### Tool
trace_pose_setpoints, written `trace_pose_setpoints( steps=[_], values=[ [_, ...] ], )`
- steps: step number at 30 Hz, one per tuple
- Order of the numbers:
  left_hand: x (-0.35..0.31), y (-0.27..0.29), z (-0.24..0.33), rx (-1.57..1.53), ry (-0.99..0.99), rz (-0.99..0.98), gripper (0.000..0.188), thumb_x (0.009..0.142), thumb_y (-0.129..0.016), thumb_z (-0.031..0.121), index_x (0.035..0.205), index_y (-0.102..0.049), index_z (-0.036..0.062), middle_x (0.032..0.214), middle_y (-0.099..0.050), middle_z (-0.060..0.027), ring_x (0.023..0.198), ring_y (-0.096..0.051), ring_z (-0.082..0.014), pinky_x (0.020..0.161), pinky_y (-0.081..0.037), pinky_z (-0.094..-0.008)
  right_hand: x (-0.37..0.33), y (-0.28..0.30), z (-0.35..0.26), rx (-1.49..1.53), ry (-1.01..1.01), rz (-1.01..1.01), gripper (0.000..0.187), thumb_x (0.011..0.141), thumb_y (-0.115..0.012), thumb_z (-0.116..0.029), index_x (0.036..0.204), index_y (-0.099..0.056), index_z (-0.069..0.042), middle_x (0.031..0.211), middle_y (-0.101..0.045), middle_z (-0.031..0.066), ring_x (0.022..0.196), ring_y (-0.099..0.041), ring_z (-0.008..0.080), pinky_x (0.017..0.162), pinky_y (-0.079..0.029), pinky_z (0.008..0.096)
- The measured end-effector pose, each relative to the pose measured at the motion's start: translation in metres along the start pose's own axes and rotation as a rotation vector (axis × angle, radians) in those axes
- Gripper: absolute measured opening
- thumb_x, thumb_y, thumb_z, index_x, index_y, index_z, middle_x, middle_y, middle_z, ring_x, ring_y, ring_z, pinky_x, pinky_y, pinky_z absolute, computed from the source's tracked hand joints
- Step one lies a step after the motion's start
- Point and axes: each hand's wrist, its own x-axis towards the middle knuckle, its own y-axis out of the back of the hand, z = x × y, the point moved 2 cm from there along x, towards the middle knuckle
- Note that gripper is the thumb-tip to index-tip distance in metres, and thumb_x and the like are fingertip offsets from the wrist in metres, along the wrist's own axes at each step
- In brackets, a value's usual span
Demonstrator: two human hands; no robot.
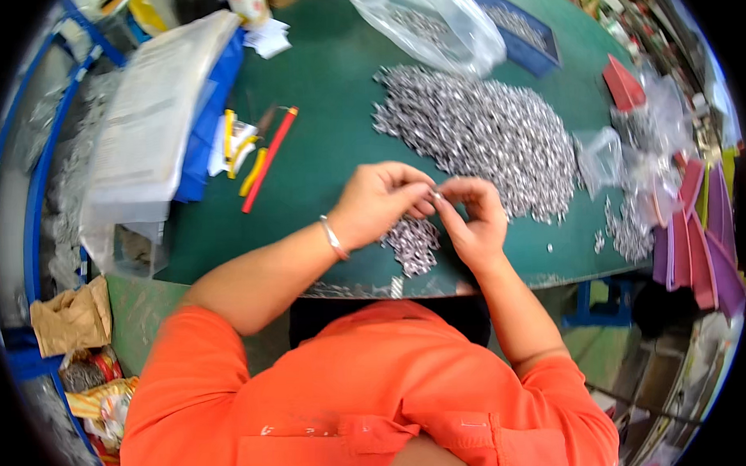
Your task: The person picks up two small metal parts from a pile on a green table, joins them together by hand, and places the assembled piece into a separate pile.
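My left hand, with a bracelet at its wrist, and my right hand meet over the near part of the green table. Thumbs and fingertips of both pinch around one tiny, pale metallic piece, mostly hidden by the fingers. Just under the hands lies a small heap of silvery metal parts, close to the table's front edge. Beyond them spreads a much larger pile of the same-looking small metal parts. Their exact kind is too small to make out.
Pliers with yellow handles and a red stick-like tool lie to the left. A document stack leans past them. At the back are a clear plastic bag and a blue bin. Bagged parts sit at the right.
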Motion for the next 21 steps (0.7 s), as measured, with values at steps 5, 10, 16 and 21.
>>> trace_pose_setpoints(
  steps=[5,10,16,21],
  values=[
    [-0.0019,-0.0029,0.0039,0.032,0.021,-0.042,0.019,0.095,-0.055,0.006,0.108,-0.061,-0.006,0.094,-0.068,-0.0127,0.081,-0.067,-0.0164,0.073,-0.056,-0.0272,-0.0027,0.0066,0.0002,0.035,-0.003,-0.012,0.028,0.079,-0.069,0.007,0.102,-0.054,0.001,0.092,-0.065,0.008,0.079,-0.063,0.0117,0.071,-0.052,0.0242],
    [-0.0025,-0.0012,0.0036,0.061,0.062,-0.038,0.019,0.094,-0.057,0.008,0.107,-0.061,-0.0055,0.092,-0.068,-0.0121,0.08,-0.067,-0.0168,0.073,-0.056,-0.0276,-0.001,0.0046,-0.0025,0.007,0.039,-0.031,0.029,0.079,-0.068,0.008,0.102,-0.052,0.001,0.09,-0.065,0.0087,0.076,-0.063,0.0126,0.068,-0.052,0.024],
    [-0.0025,-0.0004,0.0024,-0.006,0.061,-0.042,0.018,0.092,-0.059,0.005,0.106,-0.062,-0.0055,0.092,-0.068,-0.0118,0.08,-0.067,-0.0161,0.073,-0.056,-0.0267,-0.0018,0.0048,-0.0036,-0.032,0.021,-0.025,0.028,0.078,-0.069,0.007,0.099,-0.053,0.0,0.088,-0.065,0.0084,0.075,-0.064,0.0131,0.068,-0.052,0.0242],
    [-0.0011,-0.0015,0.0027,0.035,0.033,-0.027,0.016,0.089,-0.062,0.0,0.104,-0.062,-0.006,0.091,-0.068,-0.0116,0.082,-0.067,-0.0161,0.075,-0.056,-0.0267,0.0,0.0069,-0.0047,-0.099,0.097,-0.045,0.029,0.076,-0.071,0.007,0.099,-0.055,-0.001,0.088,-0.065,0.0085,0.075,-0.065,0.0142,0.068,-0.053,0.0247]
  ],
)
